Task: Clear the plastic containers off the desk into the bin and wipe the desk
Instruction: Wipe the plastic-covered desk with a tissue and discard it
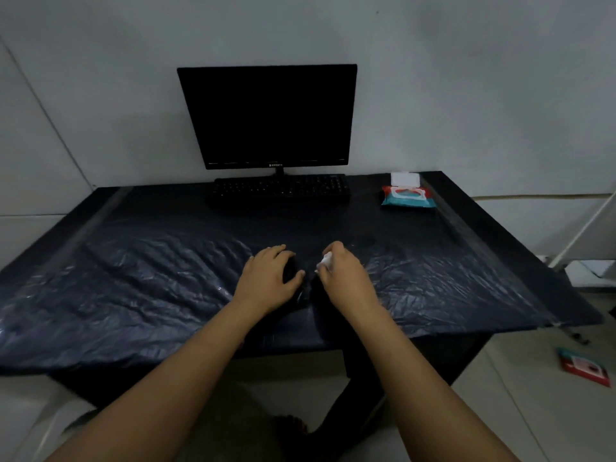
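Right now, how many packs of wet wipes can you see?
2. One wipes pack, lid flipped open, lies on the desk right of the keyboard. A second pack lies on the floor at right. Others may be hidden.

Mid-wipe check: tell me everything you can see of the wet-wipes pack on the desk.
The wet-wipes pack is a soft teal and red plastic pouch lying flat at the back right of the desk, right of the keyboard. Its white flip lid is open, folded back toward the wall, exposing a white-rimmed opening. Neither hand touches it.
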